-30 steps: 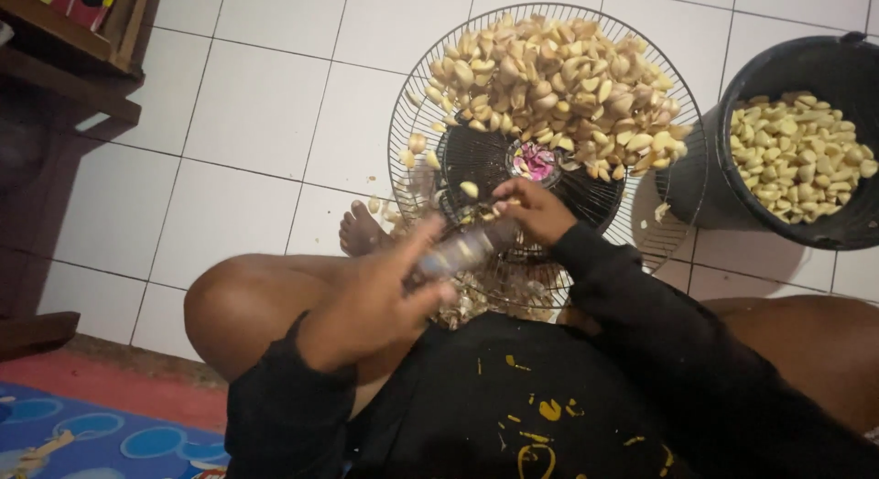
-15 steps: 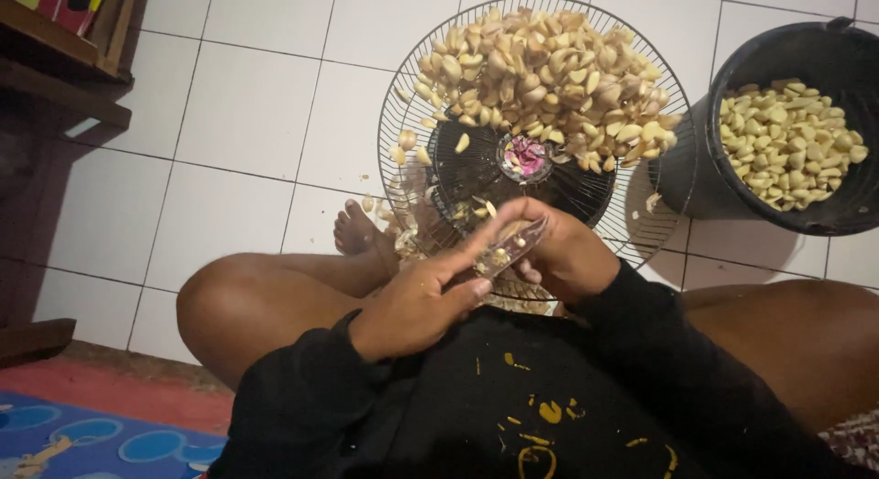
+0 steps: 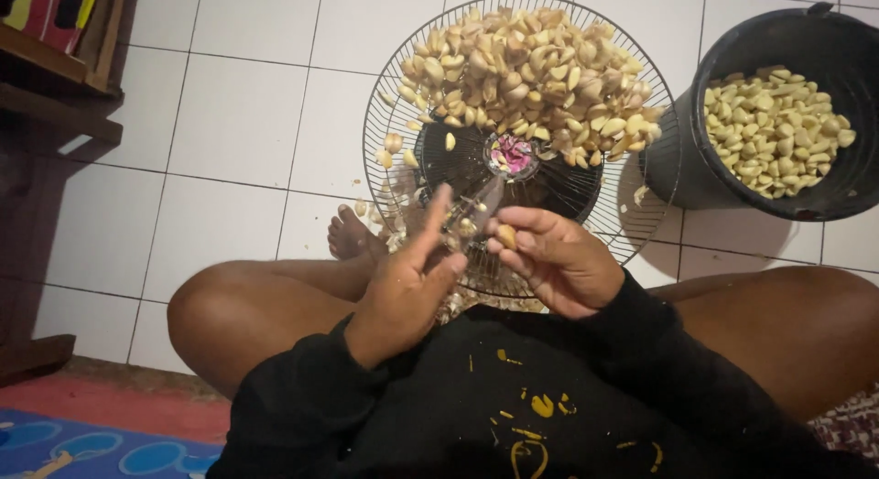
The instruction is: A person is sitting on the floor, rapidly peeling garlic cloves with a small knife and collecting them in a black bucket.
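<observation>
Seated on the white tile floor (image 3: 229,131), the right hand (image 3: 558,259) pinches a garlic clove (image 3: 505,235) while the left hand (image 3: 407,287) holds a small knife (image 3: 472,213) against it, above a wire fan guard (image 3: 385,122) heaped with cloves; a black bucket (image 3: 705,168) stands just beside.

Black long-sleeved top (image 3: 439,415) with yellow, perhaps printed, marks; bare legs and foot (image 3: 350,236).
</observation>
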